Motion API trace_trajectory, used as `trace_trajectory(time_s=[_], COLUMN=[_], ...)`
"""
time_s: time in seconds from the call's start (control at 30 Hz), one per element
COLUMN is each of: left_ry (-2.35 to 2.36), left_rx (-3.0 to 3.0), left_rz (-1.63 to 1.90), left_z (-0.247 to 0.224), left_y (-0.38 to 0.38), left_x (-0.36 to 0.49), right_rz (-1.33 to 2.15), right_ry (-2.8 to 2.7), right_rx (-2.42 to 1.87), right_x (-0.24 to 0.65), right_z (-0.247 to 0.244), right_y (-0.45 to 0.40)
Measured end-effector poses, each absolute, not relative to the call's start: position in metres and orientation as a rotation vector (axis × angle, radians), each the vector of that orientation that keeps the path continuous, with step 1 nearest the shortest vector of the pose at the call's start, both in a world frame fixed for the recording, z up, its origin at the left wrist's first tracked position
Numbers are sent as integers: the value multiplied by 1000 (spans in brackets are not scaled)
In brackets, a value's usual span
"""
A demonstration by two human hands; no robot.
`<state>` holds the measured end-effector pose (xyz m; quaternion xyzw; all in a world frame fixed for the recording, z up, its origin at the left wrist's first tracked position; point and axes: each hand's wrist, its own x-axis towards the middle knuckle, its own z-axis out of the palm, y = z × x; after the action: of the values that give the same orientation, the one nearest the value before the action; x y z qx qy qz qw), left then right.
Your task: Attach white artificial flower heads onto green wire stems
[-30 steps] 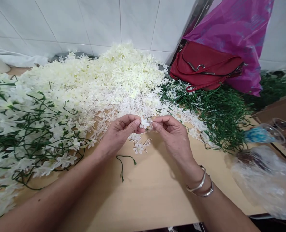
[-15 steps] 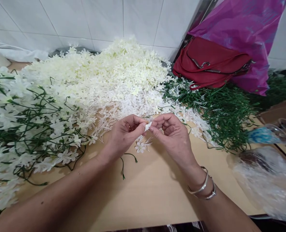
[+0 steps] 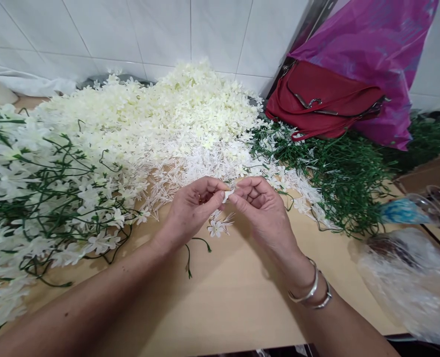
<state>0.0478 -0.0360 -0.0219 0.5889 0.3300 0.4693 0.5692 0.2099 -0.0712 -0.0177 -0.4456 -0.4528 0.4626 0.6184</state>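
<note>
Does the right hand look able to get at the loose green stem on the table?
Probably yes: the green stem lies close to the right hand, its tips uncovered. But the right fingers seem to be pinching a small white flower, so they'd likely need freeing first.

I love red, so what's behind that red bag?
Behind the red bag is a purple plastic bag. The red bag covers part of it, so anything hidden there can't be seen.

A small white flower piece (largely covered, so its petal shape cannot be told) sits pinched between the left hand and the right hand, above the surface.
</note>
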Motion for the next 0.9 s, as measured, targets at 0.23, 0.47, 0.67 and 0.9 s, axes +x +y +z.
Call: trace_trajectory(time_s=[0.23, 0.47, 0.67, 0.9], left_ry=[789, 696, 776, 1038], left_rx=[1408, 1283, 1376, 1796], left_rz=[1000, 803, 903, 1146], left_z=[-9, -9, -10, 15], left_y=[-40, -32, -32, -27], left_x=[44, 37, 35, 17], right_rz=[1061, 788, 812, 875], right_ry=[-1072, -1415, -1365, -1290], right_rx=[-1057, -1117, -1116, -1090], right_x=[212, 216, 217, 221], right_z=[-17, -13, -14, -24], right_y=[-72, -75, -73, -63])
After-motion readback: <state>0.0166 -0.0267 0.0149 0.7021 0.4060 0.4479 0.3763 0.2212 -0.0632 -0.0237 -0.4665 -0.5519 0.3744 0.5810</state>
